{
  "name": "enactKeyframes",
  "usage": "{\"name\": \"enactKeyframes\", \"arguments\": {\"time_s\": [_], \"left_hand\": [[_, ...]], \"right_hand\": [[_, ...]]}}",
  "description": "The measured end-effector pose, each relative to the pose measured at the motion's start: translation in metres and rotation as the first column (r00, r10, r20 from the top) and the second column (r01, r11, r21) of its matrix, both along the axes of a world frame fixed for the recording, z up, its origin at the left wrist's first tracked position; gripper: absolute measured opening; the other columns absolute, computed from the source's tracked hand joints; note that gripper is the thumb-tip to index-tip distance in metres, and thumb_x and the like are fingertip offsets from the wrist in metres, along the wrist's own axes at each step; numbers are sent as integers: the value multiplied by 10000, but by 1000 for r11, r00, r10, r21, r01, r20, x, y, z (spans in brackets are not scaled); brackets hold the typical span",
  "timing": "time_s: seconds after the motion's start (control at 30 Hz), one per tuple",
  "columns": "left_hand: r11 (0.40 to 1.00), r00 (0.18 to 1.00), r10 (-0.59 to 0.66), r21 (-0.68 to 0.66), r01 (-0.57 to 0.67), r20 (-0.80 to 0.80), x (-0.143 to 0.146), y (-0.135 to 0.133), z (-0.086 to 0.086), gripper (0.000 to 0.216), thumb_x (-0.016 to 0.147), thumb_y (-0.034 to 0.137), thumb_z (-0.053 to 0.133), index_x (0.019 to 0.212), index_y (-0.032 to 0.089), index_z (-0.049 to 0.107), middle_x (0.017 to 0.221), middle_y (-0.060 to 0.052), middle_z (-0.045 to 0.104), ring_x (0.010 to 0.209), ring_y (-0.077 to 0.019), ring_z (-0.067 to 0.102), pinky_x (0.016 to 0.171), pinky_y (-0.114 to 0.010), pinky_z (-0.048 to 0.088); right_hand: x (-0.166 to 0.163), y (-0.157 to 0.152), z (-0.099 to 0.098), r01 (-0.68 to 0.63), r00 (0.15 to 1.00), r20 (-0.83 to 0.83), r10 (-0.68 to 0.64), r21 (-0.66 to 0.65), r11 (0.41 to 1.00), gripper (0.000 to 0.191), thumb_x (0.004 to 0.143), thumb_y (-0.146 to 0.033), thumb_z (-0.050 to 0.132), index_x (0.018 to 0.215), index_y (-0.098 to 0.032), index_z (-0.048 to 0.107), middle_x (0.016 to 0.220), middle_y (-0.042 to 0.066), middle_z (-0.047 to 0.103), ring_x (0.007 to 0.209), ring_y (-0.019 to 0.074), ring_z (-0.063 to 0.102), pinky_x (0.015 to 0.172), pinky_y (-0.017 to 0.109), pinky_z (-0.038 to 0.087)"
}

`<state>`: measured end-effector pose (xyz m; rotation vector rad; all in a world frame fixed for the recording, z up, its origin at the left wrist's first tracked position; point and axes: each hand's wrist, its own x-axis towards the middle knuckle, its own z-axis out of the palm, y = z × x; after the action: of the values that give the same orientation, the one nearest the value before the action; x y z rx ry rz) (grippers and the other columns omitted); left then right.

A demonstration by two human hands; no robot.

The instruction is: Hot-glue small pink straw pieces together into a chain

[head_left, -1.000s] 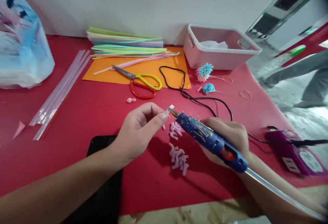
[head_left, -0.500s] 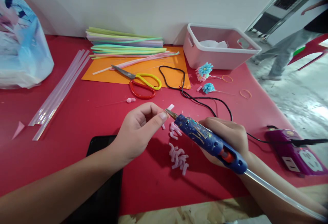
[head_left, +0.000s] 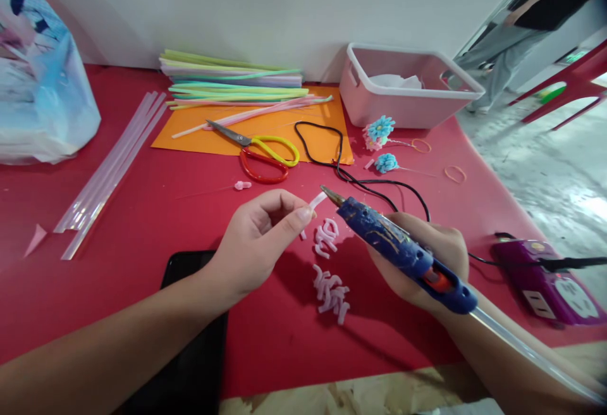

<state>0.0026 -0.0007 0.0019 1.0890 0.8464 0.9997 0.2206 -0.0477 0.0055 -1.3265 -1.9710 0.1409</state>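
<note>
Between thumb and fingers, my left hand [head_left: 265,238] pinches a short pale pink strip [head_left: 318,200], perhaps a piece of pipe cleaner. My right hand [head_left: 422,257] is wrapped round a blue glue gun [head_left: 389,238], whose metal nozzle points at the strip's upper end. A clear glue stick [head_left: 521,339] sticks out of the gun's back. Below the hands, two small heaps of curled pink pieces, an upper heap [head_left: 326,238] and a lower heap [head_left: 331,291], lie on the red table [head_left: 279,352].
Scissors [head_left: 256,149] and a pipe cleaner bundle [head_left: 237,83] lie behind, by a pink basket [head_left: 408,105]. Blue flowers [head_left: 380,129], a purple power strip [head_left: 545,282] and a black cord [head_left: 374,182] are rightward. Glue sticks [head_left: 114,168] and a dark tablet [head_left: 190,339] are leftward. A person [head_left: 516,42] stands beyond.
The glue gun has shifted right and slightly up, its nozzle going from the strip's base near my left fingertips to its upper end. My left hand has barely moved. The person beyond has moved.
</note>
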Motion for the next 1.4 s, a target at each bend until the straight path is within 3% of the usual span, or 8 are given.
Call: {"name": "enactKeyframes", "arguments": {"time_s": [0.23, 0.43, 0.6, 1.1, 1.4], "left_hand": [[1000, 1000, -7, -20, 7, -8, -2, -2, 3, 169, 907, 254, 680, 759, 198, 623, 561, 81, 481, 484, -56, 345, 471, -204, 284], [1000, 1000, 10, -27, -9, 19, -4, -3, -1, 158, 896, 289, 704, 775, 205, 648, 601, 67, 488, 518, -70, 370, 497, -216, 304], [999, 1000, 24, -27, -24, 16, -4, -3, -3, 161, 876, 333, 728, 790, 210, 669, 623, 64, 495, 520, -78, 358, 527, -234, 328], [999, 999, 33, -32, -33, -8, -3, -3, 0, 161, 869, 300, 723, 765, 200, 653, 604, 63, 489, 525, -80, 378, 550, -229, 355], [999, 999, 37, -27, -38, -18, -3, -1, 0, 166, 861, 300, 724, 750, 200, 651, 601, 64, 488, 522, -82, 372, 557, -235, 361]], "right_hand": [[-4, 0, 0, 140, 990, 5, -140, -61, 988, 105, 808, -188, 645, 741, -213, 568, 501, -86, 424, 399, 78, 306, 426, 221, 341], [1, 3, -1, 35, 999, 29, -33, -49, 998, 138, 782, -147, 638, 744, -228, 532, 500, -95, 355, 385, 76, 295, 403, 212, 334], [3, 3, -2, 27, 999, 30, -26, -39, 999, 137, 794, -147, 629, 770, -235, 528, 498, -89, 362, 374, 80, 282, 398, 225, 342], [8, 3, -2, -76, 994, 73, 76, -11, 997, 148, 773, -139, 638, 852, -241, 565, 560, -71, 504, 398, 85, 373, 426, 216, 367], [8, 2, -4, -86, 994, 72, 88, -21, 996, 110, 814, -178, 637, 878, -241, 573, 576, -63, 511, 416, 94, 391, 448, 231, 383]]}}
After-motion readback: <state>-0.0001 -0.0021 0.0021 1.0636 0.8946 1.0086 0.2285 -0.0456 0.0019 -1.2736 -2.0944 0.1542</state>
